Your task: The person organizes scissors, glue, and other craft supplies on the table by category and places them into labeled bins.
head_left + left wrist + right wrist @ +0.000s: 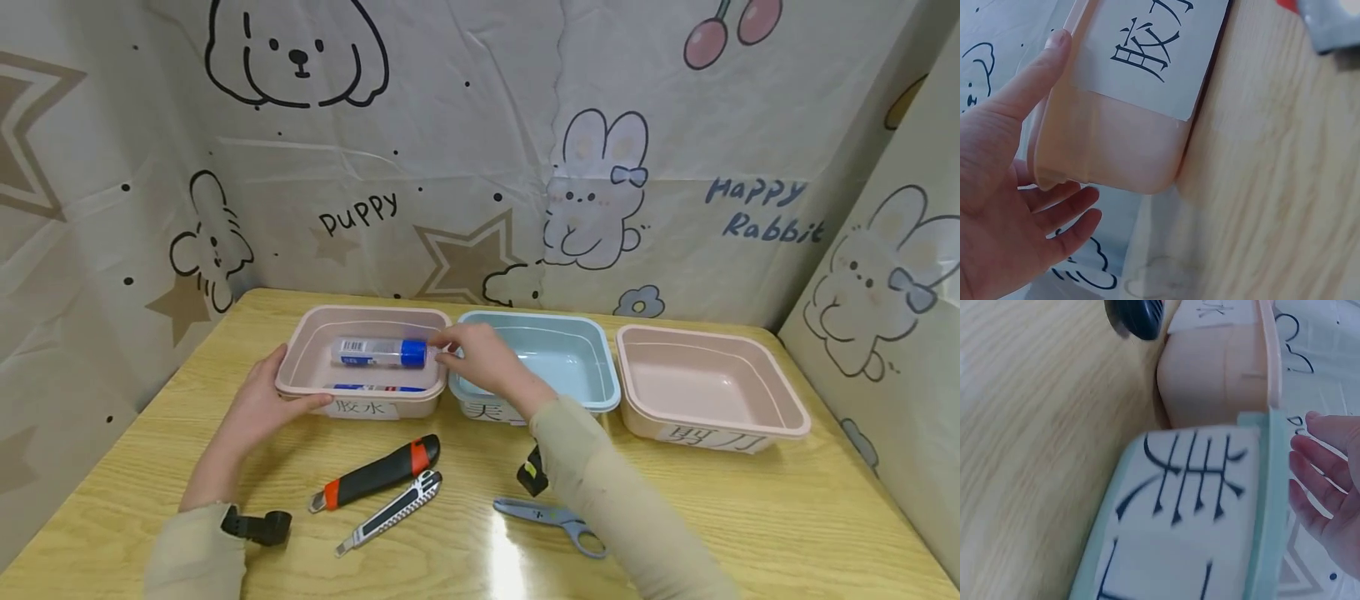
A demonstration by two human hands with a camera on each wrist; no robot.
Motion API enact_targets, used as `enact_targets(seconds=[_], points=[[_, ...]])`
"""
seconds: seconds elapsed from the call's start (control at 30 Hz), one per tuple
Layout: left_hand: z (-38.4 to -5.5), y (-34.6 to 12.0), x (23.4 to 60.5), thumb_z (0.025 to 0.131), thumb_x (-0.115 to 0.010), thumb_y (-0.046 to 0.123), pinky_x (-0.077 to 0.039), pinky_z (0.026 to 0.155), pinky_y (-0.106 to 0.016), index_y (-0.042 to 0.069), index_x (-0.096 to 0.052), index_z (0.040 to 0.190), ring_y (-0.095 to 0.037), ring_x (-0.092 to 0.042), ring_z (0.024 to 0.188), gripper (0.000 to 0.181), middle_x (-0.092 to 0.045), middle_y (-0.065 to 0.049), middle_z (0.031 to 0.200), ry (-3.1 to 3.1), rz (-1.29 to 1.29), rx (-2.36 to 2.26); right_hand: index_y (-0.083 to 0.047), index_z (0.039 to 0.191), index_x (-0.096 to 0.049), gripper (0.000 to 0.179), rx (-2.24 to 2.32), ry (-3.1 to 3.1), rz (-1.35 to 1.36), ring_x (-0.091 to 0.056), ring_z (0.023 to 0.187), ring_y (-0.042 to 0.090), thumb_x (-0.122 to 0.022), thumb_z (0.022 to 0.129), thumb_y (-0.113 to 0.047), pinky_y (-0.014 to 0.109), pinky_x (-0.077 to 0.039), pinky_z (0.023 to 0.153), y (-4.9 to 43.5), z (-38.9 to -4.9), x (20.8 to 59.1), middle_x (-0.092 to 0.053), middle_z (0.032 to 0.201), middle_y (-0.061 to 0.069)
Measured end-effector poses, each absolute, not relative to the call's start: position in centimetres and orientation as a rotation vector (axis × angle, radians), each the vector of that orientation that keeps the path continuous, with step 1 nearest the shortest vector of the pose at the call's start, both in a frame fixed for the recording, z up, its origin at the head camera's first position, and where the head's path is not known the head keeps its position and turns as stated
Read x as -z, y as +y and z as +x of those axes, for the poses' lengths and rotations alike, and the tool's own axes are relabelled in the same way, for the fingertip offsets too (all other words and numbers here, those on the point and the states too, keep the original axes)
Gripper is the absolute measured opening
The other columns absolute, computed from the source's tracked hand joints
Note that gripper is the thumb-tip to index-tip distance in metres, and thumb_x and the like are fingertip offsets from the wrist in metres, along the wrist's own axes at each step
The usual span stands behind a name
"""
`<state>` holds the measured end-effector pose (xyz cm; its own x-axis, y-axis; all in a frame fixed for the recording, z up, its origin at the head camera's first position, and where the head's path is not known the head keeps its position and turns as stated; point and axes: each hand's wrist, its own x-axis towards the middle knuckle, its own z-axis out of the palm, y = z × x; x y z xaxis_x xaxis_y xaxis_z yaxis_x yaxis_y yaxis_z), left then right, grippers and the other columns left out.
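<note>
A clear glue tube with a blue cap lies in the left pink bin. Along that bin's front wall a blue, white and red item shows only as a strip. My left hand rests at the bin's front left corner. In the left wrist view its thumb lies on the rim, and its other fingers hang loosely past the end wall. My right hand is over the rims between this bin and the blue bin, fingertips near the cap. The right wrist view shows those fingers holding nothing.
A second pink bin stands at the right. In front lie a black and orange utility knife, a slim silver and black cutter and blue-grey scissors, partly behind my right sleeve. A printed cloth hangs behind the bins.
</note>
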<state>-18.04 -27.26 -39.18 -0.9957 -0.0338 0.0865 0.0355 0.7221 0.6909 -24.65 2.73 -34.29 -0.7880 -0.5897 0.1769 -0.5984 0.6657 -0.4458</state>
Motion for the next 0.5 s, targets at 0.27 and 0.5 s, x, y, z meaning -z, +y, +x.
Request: enact_targets(seconds=[0.27,0.5], points=[[-17.9,-26.6,38.1,0.07,-0.069,0.056,-0.026,0.094,-0.067,-0.008,-0.016,0.141,-0.052,-0.024,0.122,0.11,-0.025,-0.035,0.138,-2.897,-0.029,0.896,-0.009,0.111,-0.064,0.025,-0.717,-2.821,1.001,-0.061,0.094,0.017,-0.06,0.088,-0.019,0.031,-0.049,0.083,6.6,-24.5,34.0,-0.065,0.108,0.003],[-17.4,-25.9,37.6,0.072,-0.068,0.055,-0.025,0.093,-0.068,-0.01,-0.024,0.138,-0.054,-0.026,0.119,0.102,-0.027,-0.037,0.135,-2.897,-0.068,0.788,-0.008,0.112,-0.064,0.028,-0.703,-2.804,0.952,-0.06,0.094,0.02,-0.062,0.087,-0.019,0.034,-0.049,0.083,10.5,-23.5,33.9,-0.065,0.108,0.005]])
